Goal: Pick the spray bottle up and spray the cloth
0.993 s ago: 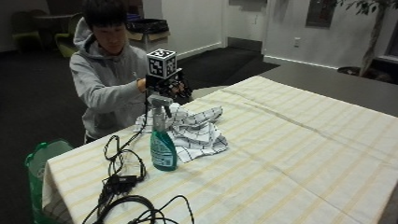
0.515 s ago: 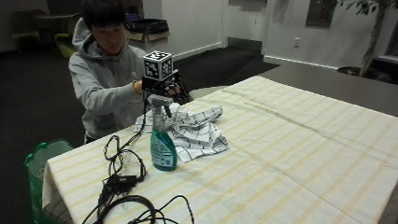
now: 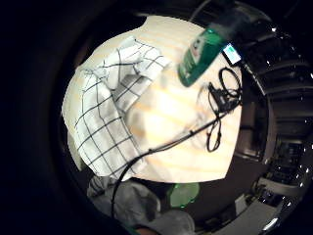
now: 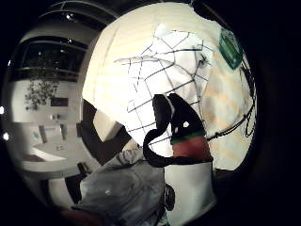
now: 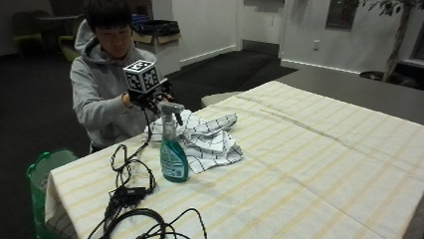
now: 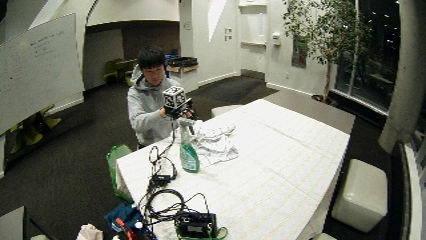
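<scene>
Outside view | teal plastic spray bottle [image 5: 173,158] upright | crumpled checked cloth [image 5: 205,137] | gloved hand [image 5: 151,97]: grip unclear

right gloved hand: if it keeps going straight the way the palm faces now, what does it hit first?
Probably the checked cloth. The gloved right hand hangs above the table's near edge, and both palm views look down mostly on that cloth. The spray bottle stands off to the side. Depth is unclear.

Raised above the table edge, gloved right hand [image 5: 151,97]: spray bottle [image 5: 173,149] directly below, crumpled checked cloth [image 5: 205,137] beside, open striped tablecloth [image 5: 318,164] beyond.
</scene>
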Motion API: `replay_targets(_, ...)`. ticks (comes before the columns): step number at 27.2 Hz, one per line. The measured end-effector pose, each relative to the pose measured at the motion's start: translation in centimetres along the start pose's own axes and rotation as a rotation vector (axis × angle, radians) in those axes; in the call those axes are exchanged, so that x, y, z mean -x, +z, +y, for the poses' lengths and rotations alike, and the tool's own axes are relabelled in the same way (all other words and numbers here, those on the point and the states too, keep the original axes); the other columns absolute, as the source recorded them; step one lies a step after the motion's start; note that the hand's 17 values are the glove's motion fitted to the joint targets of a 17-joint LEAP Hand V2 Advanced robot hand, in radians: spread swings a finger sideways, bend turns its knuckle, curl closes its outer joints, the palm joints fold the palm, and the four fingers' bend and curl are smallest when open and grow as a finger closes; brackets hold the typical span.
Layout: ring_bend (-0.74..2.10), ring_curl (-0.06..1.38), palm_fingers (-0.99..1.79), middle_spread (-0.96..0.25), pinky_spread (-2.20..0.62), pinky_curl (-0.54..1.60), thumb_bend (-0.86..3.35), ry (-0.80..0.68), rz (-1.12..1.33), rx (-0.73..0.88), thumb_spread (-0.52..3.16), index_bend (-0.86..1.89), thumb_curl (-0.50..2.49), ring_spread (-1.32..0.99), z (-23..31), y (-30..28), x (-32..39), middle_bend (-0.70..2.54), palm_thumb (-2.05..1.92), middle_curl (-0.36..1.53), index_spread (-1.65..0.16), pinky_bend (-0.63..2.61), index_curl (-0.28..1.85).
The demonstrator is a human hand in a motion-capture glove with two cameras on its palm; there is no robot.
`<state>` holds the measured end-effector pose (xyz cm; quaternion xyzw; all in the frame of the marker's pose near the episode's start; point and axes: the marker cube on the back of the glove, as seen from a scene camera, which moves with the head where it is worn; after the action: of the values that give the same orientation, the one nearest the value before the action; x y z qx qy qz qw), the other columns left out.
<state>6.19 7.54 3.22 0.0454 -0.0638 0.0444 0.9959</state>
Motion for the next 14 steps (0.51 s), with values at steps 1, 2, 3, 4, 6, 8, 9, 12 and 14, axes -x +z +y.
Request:
replay_targets(1,0.18,0.13,0.34,-0.03,0.26,0.25,0.14,0.018,-0.014,-0.018,1.12,0.18,0.24,0.06,0.4,0.0,-0.8,0.26,0.60,0.28,-0.35,0.26,0.31)
replay_targets(2,0.19,0.13,0.33,-0.03,0.26,0.26,0.13,0.039,-0.027,-0.036,1.12,0.16,0.24,0.06,0.8,0.0,-1.7,0.27,0.60,0.28,-0.35,0.26,0.30)
replay_targets(3,0.20,0.14,0.32,-0.03,0.26,0.26,0.12,0.060,-0.038,-0.053,1.12,0.13,0.24,0.06,1.1,-0.1,-2.5,0.26,0.61,0.28,-0.34,0.27,0.30)
replay_targets(4,0.20,0.14,0.31,-0.03,0.26,0.27,0.12,0.082,-0.047,-0.067,1.13,0.12,0.25,0.06,1.4,-0.1,-3.4,0.26,0.61,0.29,-0.34,0.28,0.29)
replay_targets(6,0.22,0.15,0.26,-0.03,0.26,0.28,0.10,0.123,-0.064,-0.086,1.13,0.09,0.25,0.06,1.9,-0.1,-5.0,0.25,0.60,0.29,-0.34,0.31,0.28)
replay_targets(8,0.23,0.16,0.23,-0.03,0.26,0.30,0.08,0.159,-0.081,-0.096,1.12,0.07,0.25,0.07,2.3,-0.1,-6.3,0.24,0.59,0.29,-0.34,0.34,0.26)
replay_targets(9,0.23,0.17,0.21,-0.03,0.26,0.30,0.07,0.173,-0.087,-0.101,1.12,0.07,0.25,0.07,2.4,-0.2,-6.8,0.24,0.59,0.29,-0.34,0.35,0.25)
replay_targets(12,0.25,0.18,0.18,-0.02,0.26,0.32,0.05,0.192,-0.103,-0.124,1.12,0.07,0.26,0.07,2.3,-0.3,-8.3,0.24,0.59,0.30,-0.34,0.38,0.23)
replay_targets(14,0.26,0.19,0.17,-0.02,0.26,0.32,0.04,0.200,-0.122,-0.140,1.11,0.08,0.27,0.07,1.9,-0.5,-9.2,0.24,0.59,0.30,-0.33,0.40,0.22)
